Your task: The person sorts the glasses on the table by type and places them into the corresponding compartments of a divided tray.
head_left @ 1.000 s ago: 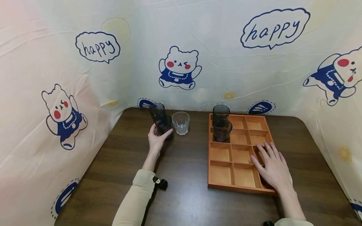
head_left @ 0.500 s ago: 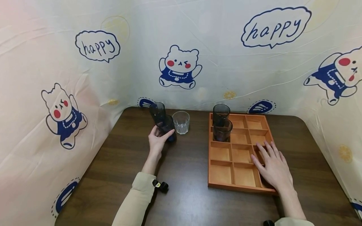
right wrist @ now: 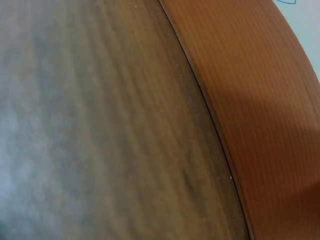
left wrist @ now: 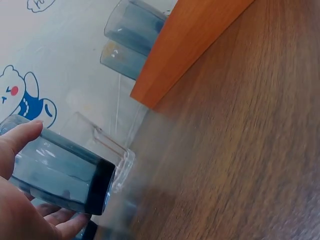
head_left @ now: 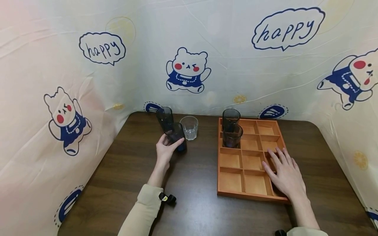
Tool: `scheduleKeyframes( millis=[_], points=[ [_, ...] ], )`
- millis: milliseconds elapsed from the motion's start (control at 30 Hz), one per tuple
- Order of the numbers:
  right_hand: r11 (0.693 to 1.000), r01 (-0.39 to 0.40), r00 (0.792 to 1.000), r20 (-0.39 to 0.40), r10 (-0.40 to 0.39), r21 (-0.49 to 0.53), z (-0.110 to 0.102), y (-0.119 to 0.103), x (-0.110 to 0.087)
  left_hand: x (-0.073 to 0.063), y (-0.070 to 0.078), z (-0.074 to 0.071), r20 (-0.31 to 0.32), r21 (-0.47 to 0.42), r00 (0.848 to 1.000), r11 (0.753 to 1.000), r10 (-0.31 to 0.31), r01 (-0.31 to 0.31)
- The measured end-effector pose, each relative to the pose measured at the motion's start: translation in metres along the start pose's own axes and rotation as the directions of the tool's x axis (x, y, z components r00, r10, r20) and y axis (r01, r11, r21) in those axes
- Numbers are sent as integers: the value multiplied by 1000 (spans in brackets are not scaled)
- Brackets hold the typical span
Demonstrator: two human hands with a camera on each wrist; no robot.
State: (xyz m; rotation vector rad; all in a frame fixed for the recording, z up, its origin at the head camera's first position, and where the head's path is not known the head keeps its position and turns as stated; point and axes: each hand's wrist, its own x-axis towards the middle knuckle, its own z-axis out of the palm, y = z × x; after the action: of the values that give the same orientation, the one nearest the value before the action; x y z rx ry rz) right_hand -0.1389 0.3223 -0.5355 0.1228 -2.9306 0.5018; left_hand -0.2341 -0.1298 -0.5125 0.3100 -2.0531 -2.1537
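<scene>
My left hand [head_left: 166,150] grips a dark tinted drinking glass [head_left: 178,131], thumb on one side and fingers round the other. In the left wrist view this glass [left wrist: 57,172] appears lifted slightly off the table. Just behind it stands another dark glass [head_left: 164,116], partly hidden. A clear glass [head_left: 190,129] is close by on the right. My right hand [head_left: 286,175] rests with spread fingers on the right side of a wooden compartment tray [head_left: 251,196]; the right wrist view shows only the tray's side [right wrist: 260,110] and tabletop.
Two dark glasses, a rear one [head_left: 231,115] and a front one [head_left: 232,139], stand in the tray's left column, in the two back compartments. The brown table [head_left: 198,183] ends at a printed cloth backdrop [head_left: 224,75].
My left hand has drawn the dark glass a little toward me and to the right, away from the dark glass behind. My right hand stays on the tray.
</scene>
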Motion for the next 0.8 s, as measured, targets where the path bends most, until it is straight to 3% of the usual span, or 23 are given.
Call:
scheduleKeyframes(
  millis=[367, 800],
  points=[
    [1000, 0, 1000, 1, 0, -3, 1, 0, 0, -12, 6, 4, 18, 8, 1000, 1000, -14, 14],
    [1000, -11, 1000, 15, 11, -6, 1, 1, 1, -26, 12, 17, 65, 11, 998, 1000, 14, -15]
  ],
)
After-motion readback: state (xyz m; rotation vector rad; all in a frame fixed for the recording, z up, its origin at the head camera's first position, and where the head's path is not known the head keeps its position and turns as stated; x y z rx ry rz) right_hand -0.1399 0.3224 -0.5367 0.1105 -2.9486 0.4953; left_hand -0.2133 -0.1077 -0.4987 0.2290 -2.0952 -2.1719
